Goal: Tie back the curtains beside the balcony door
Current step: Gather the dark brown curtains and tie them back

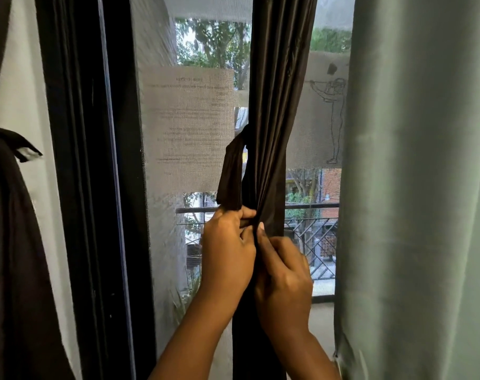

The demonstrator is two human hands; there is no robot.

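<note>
Non-task stuff: mesh screen (pixel 162 242) over the glass, printed text sheet (pixel 188 127) and line-drawing sheet of a standing figure (pixel 326 111) behind it, black frame (pixel 91 187) at left, balcony railing (pixel 313 237) and trees (pixel 214 42) outside.

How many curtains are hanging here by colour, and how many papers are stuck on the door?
Dark brown curtains: 2, one gathered in both hands, one at the far left
Pale green curtains: 1
Papers on the door: 2, one printed, one with a drawn figure
Total: 5
</note>
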